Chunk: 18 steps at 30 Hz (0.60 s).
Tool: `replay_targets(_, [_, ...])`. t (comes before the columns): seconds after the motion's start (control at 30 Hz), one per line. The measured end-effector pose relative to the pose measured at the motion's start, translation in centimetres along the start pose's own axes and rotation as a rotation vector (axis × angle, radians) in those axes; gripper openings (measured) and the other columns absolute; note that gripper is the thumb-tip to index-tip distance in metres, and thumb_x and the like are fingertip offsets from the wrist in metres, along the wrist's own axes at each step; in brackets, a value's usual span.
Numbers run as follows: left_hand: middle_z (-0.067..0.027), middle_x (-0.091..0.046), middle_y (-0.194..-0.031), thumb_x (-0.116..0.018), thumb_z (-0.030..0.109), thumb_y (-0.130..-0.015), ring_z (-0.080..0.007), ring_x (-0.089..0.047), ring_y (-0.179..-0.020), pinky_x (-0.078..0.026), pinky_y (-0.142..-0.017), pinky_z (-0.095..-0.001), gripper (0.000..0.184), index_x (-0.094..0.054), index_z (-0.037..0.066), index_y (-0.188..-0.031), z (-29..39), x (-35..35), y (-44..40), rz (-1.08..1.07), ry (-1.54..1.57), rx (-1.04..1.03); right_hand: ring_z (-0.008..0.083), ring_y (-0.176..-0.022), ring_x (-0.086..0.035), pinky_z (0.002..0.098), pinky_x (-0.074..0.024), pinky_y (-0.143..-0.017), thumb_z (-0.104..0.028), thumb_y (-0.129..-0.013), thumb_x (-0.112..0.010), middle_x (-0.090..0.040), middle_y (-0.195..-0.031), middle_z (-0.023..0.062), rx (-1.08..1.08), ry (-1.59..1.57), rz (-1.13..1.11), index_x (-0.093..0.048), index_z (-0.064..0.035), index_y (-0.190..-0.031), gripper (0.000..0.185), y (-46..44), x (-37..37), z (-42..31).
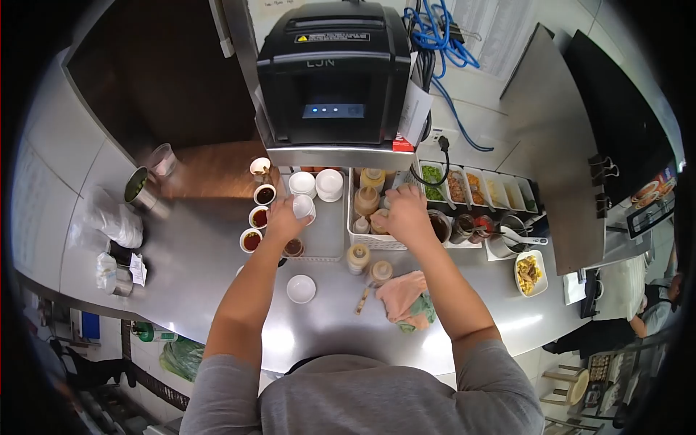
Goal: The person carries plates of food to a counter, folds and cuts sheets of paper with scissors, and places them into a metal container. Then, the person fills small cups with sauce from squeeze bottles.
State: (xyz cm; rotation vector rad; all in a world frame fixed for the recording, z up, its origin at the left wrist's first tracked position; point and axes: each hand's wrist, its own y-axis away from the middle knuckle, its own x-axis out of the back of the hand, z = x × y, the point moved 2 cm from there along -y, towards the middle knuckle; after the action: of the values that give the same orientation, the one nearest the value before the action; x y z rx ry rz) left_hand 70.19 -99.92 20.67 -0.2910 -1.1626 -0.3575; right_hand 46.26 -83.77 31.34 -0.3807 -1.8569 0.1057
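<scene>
My left hand (281,219) is at the left side of a shallow tray (322,243), its fingers closed at the edge of a small white sauce cup (303,207). Two stacks of white cups (330,184) stand just behind. Left of this hand runs a row of cups of dark sauce (251,240). My right hand (407,214) reaches into a white basket (384,243), fingers curled round a squeeze bottle (378,220), partly hidden. More squeeze bottles (366,199) fill the basket. In front of it stand two further bottles (357,258).
A black printer (335,80) sits on a shelf above. Garnish containers (475,190) line the back right, near jars (462,228) and a bowl of food (531,274). A pink cloth (403,296) and a white dish (301,288) lie in front. Another person (645,319) is at far right.
</scene>
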Motion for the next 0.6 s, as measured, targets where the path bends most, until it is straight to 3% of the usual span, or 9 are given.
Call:
replay_targets(0.1, [-0.0143, -0.051, -0.125, -0.077, 0.043, -0.065, -0.0317, -0.041, -0.123, -0.032, -0.102, -0.0467, 0.076, -0.051, 0.005, -0.126, 1.2, 1.3, -1.1, -0.141, -0.046, 0.093, 0.0329, -0.117, -0.042, 0.0584, -0.0266, -0.099, -0.038, -0.065, -0.077, -0.056, -0.111, 0.0143, -0.125, 0.179, -0.12, -0.064, 0.0015, -0.104, 0.057, -2.3, -1.8, -1.4])
replay_targets(0.23, [-0.0127, -0.053, -0.122, -0.081, 0.044, -0.059, -0.0316, -0.043, -0.121, -0.035, -0.1, -0.0452, 0.079, -0.053, 0.006, -0.123, 1.1, 1.4, -1.9, -0.208, -0.034, 0.152, 0.0332, -0.119, -0.041, 0.0583, -0.0236, -0.103, -0.038, -0.063, -0.077, -0.054, -0.115, 0.0149, -0.141, 0.22, 0.056, -0.061, 0.0018, -0.105, 0.06, -3.4, -5.0, -2.0])
replay_targets(0.33, [-0.0121, -0.054, -0.122, -0.082, 0.046, -0.055, -0.03, -0.044, -0.121, -0.036, -0.099, -0.045, 0.082, -0.054, 0.006, -0.121, 0.6, 1.4, -2.3, -0.193, -0.004, 0.18, 0.0335, -0.116, -0.044, 0.0544, -0.0258, -0.103, -0.036, -0.059, -0.077, -0.055, -0.114, 0.0159, -0.09, 0.001, 0.189, -0.058, 0.0027, -0.108, 0.065, -3.3, -4.4, -1.7])
replay_targets(0.43, [-0.0159, -0.056, -0.12, -0.087, 0.034, -0.05, -0.0325, -0.048, -0.118, -0.038, -0.099, -0.0451, 0.118, -0.019, 0.004, -0.141, 0.0, 1.3, -1.9, -0.085, 0.227, 0.166, 0.0365, -0.107, -0.048, 0.0469, -0.0362, -0.096, -0.025, -0.055, -0.077, -0.055, -0.11, 0.0182, 0.017, -0.199, 0.317, -0.055, 0.0015, -0.106, 0.062, -1.4, -0.6, -2.8])
replay_targets(0.47, [-0.0172, -0.056, -0.121, -0.088, 0.028, -0.048, -0.0351, -0.049, -0.117, -0.038, -0.1, -0.0454, 0.131, -0.002, 0.004, -0.144, -0.1, 1.4, -1.7, -0.02, 0.269, 0.132, 0.038, -0.104, -0.05, 0.0472, -0.0378, -0.095, -0.021, -0.056, -0.077, -0.057, -0.107, 0.0179, 0.085, -0.259, 0.33, -0.053, -0.0003, -0.105, 0.059, -0.9, 0.7, -3.2])
replay_targets(0.5, [-0.0178, -0.055, -0.124, -0.088, 0.027, -0.048, -0.0354, -0.048, -0.118, -0.037, -0.1, -0.0455, 0.135, 0.003, 0.003, -0.144, 0.0, 1.3, -1.3, 0.068, 0.297, 0.067, 0.0374, -0.105, -0.052, 0.0487, -0.0341, -0.101, -0.02, -0.057, -0.076, -0.058, -0.106, 0.0171, 0.139, -0.315, 0.386, -0.051, -0.0015, -0.108, 0.059, 0.2, 2.5, -4.0])
replay_targets(0.53, [-0.0191, -0.054, -0.123, -0.088, 0.031, -0.048, -0.0353, -0.048, -0.118, -0.037, -0.101, -0.0454, 0.124, -0.013, 0.001, -0.143, 0.3, 1.9, -0.7, 0.098, 0.354, 0.079, 0.036, -0.103, -0.055, 0.054, -0.027, -0.105, -0.024, -0.059, -0.076, -0.059, -0.107, 0.0151, 0.214, -0.356, 0.447, -0.05, -0.0041, -0.111, 0.062, 1.1, 3.3, -4.3])
replay_targets(0.57, [-0.0193, -0.056, -0.118, -0.089, 0.034, -0.049, -0.0336, -0.053, -0.112, -0.043, -0.096, -0.0385, 0.098, -0.042, -0.001, -0.128, 1.2, 3.2, 0.1, 0.084, 0.246, 0.077, 0.0357, -0.103, -0.056, 0.0537, -0.0263, -0.106, -0.021, -0.059, -0.076, -0.059, -0.108, 0.0155, 0.232, -0.431, 0.477, -0.049, -0.0041, -0.112, 0.062, 2.1, 5.2, -5.6])
replay_targets(0.6, [-0.0197, -0.057, -0.117, -0.088, 0.032, -0.05, -0.0327, -0.054, -0.111, -0.044, -0.094, -0.0376, 0.087, -0.049, -0.002, -0.12, 2.8, 5.6, 1.9, 0.064, 0.295, 0.07, 0.0353, -0.102, -0.057, 0.0535, -0.0257, -0.107, -0.018, -0.059, -0.075, -0.059, -0.109, 0.0159, 0.239, -0.502, 0.494, -0.049, -0.0041, -0.113, 0.062, 3.1, 7.0, -6.8])
